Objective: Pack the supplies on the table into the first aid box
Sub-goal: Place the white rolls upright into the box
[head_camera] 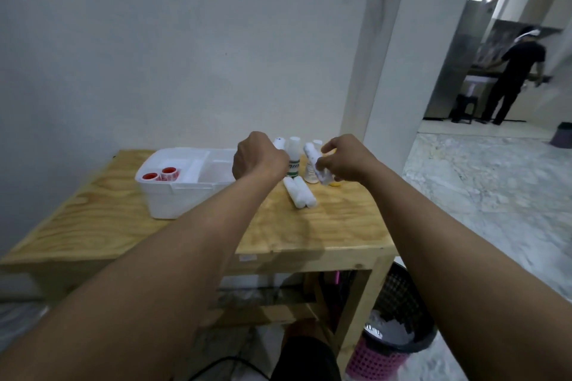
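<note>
Worktop (pixel 325 226): pale wood, set against a white wall; both forearms reach out over it from the near side.

First aid box (pixel 173 195): white, open-topped, on the far left part of the worktop. Two red-capped items (pixel 161 175) sit in its left compartment; the right compartment shows nothing I can make out.

Rolls: two white bandage rolls (pixel 299 192) lie side by side on the worktop, just right of the box, untouched.

Bottles: a green-labelled bottle (pixel 293 161) and a cream-labelled bottle (pixel 311 175) stand upright at the far side, right of the box. A further white cap shows behind each; too small to identify. Something yellow (pixel 334 183) peeks out beneath the right hand.

Left hand (pixel 258 158): curled with its back to the camera, over the box's right end, beside the green-labelled bottle. A white cap shows just past the knuckles; cannot tell whether this grip has hold of anything.

Right hand (pixel 346 161): grip closed around a small white bottle (pixel 315 164), tilted, its base just above the worktop among the standing bottles.

Progress (judgement): early. Only the two red-capped items are packed; rolls, bottles and the yellow item remain outside.
</note>
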`<state>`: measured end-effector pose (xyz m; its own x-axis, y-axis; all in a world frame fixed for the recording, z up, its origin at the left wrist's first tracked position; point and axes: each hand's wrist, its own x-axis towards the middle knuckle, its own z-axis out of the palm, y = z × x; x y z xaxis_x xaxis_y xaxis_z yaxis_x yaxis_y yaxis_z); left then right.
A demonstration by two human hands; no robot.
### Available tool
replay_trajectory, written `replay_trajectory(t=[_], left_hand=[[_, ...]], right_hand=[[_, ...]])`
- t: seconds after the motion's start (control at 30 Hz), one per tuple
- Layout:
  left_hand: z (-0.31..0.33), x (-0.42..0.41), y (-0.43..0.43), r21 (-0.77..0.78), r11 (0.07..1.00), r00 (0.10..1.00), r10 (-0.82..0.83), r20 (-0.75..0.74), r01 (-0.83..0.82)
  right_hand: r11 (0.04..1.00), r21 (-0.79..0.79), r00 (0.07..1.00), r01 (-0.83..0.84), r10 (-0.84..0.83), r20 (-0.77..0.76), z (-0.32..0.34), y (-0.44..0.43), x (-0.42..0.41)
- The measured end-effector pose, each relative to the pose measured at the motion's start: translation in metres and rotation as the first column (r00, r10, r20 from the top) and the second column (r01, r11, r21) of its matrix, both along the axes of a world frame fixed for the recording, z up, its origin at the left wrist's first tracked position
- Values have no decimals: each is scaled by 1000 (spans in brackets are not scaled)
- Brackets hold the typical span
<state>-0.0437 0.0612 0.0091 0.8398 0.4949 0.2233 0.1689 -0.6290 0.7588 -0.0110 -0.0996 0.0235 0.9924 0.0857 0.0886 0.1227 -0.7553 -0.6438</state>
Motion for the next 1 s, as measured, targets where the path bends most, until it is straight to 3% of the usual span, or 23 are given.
replay_trajectory(t=[0.43, 0.67, 1.0], left_hand=[[22, -18, 141, -72, 990, 988, 113, -109, -121], [17, -19, 190, 16, 974, 962, 225, -154, -226], [3, -6, 212, 90, 981, 964, 188, -186, -174]], right_hand=[[986, 37, 986, -164, 166, -33, 24, 121, -12], [967, 14, 965, -255, 255, -66, 21, 182, -5], [968, -72, 966, -240, 231, -121, 7, 231, 6]])
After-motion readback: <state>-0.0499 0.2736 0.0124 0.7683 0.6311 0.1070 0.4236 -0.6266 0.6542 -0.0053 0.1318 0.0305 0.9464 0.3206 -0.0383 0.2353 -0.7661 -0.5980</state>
